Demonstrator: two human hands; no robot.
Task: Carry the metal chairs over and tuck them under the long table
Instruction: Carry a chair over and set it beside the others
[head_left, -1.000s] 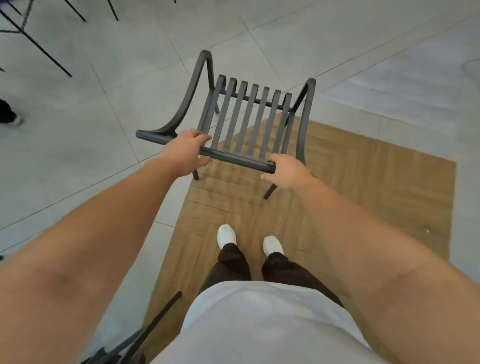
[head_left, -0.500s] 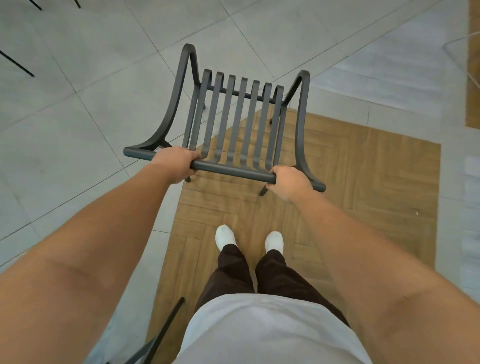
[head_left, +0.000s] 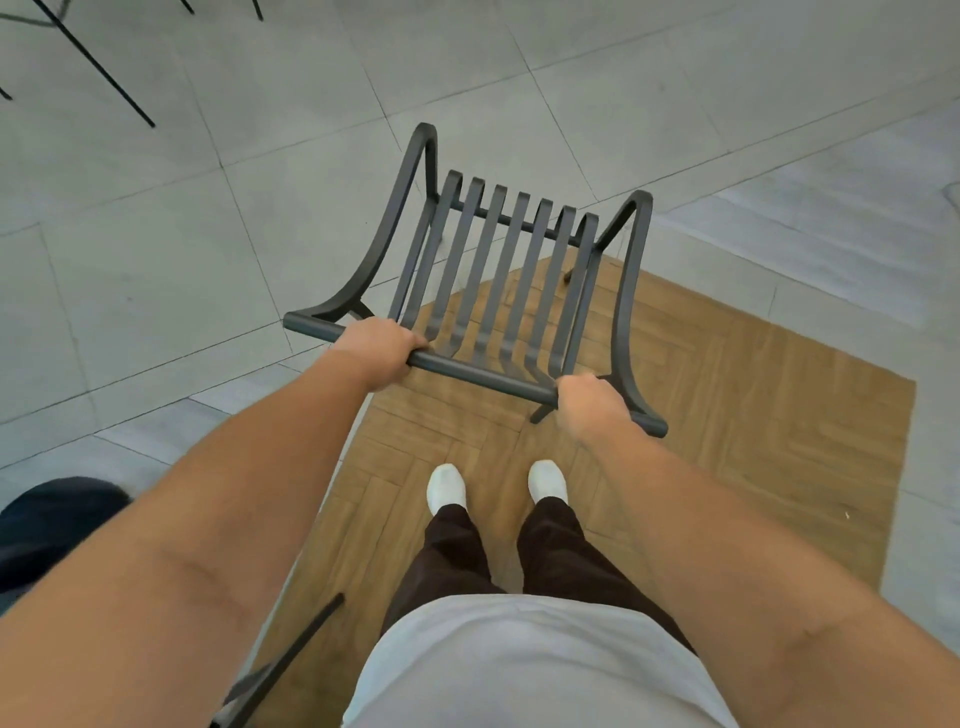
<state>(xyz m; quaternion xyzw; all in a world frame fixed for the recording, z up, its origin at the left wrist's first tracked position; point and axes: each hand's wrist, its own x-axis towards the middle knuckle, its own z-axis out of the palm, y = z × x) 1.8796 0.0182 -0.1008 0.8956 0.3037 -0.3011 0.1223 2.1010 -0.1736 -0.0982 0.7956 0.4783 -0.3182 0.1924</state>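
Note:
A dark grey metal chair (head_left: 498, 270) with a slatted seat and curved armrests is in front of me, seen from above, over the edge of a wooden floor patch. My left hand (head_left: 382, 348) grips the left part of its top back rail. My right hand (head_left: 589, 402) grips the right part of the same rail, near the armrest joint. Both sets of fingers curl round the bar. The chair's legs are mostly hidden under the seat; one foot shows near my right hand. The long table is not in view.
Grey floor tiles (head_left: 156, 260) spread ahead and left; a wooden parquet patch (head_left: 753, 405) lies under my feet. Thin black furniture legs (head_left: 98, 67) stand at top left. Another black leg (head_left: 291, 654) slants at bottom left, beside a dark rounded object (head_left: 52, 525).
The chair stays in both hands and has swung slightly to the right in view. The view has shifted, so thin black legs at top left and a dark object at left have come into sight.

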